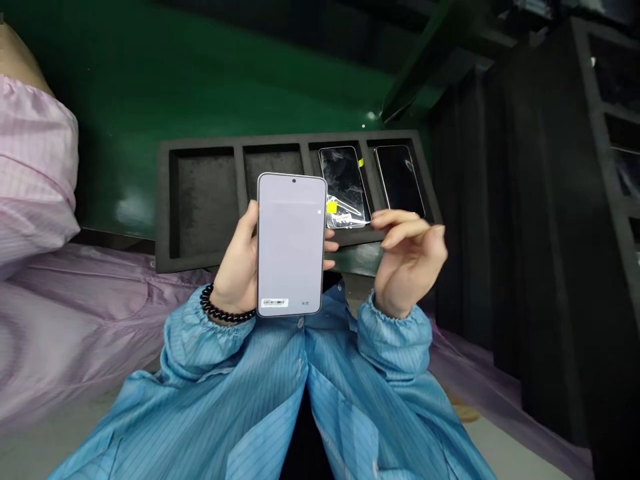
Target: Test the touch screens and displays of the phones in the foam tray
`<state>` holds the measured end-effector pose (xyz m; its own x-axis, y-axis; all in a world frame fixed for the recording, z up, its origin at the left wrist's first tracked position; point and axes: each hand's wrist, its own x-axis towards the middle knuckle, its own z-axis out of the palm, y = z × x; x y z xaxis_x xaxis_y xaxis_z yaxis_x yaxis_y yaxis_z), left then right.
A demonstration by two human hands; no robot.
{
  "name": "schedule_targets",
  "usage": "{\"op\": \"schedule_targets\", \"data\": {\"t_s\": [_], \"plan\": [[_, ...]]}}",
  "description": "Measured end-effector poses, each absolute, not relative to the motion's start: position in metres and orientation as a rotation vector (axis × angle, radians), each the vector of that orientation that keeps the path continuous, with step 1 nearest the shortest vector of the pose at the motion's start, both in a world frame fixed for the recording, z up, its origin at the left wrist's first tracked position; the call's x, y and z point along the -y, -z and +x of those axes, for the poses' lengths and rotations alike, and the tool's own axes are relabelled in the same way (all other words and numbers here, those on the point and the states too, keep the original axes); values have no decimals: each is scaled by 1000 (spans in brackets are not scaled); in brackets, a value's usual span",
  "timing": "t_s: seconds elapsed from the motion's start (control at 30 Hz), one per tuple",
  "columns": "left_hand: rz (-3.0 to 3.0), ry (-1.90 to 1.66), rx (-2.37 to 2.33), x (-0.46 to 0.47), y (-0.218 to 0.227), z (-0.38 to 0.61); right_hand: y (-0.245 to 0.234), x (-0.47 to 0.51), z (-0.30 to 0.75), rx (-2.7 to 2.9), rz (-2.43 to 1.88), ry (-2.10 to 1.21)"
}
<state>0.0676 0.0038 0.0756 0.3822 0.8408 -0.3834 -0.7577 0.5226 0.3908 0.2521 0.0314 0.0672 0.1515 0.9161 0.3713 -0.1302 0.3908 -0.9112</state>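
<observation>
A smartphone point(291, 247) with a lit, nearly white screen is held upright in my left hand point(239, 267), thumb on one edge and fingertips on the other. A small barcode label shows at the screen's lower left. My right hand point(407, 260) hovers to the right, fingers apart and slightly bent, holding nothing. Behind the hands lies a dark foam tray point(200, 264) with compartments. Its third compartment holds a dark-screened phone point(343, 177) with yellow tabs and a white label. Another dark phone point(399, 180) rests in the rightmost compartment, close beyond my right fingertips.
The tray lies on a green work surface point(150, 80). On the right rises a stack of dark foam trays point(530, 200). At the left, close by, is another person's pink sleeve point(35, 173).
</observation>
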Motion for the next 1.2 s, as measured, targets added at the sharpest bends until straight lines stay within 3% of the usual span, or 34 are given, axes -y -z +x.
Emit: {"op": "schedule_targets", "data": {"t_s": [0.27, 0.57, 1.2], "plan": [[150, -948, -435, -1, -70, 61, -31, -2, 252, 1400, -984, -867], [124, -951, -574, -12, -71, 68, -40, 10, 246, 2071, -661, -205], [44, -932, -636, -10, -82, 73, -34, 16, 239, 2207, -483, -157]]}}
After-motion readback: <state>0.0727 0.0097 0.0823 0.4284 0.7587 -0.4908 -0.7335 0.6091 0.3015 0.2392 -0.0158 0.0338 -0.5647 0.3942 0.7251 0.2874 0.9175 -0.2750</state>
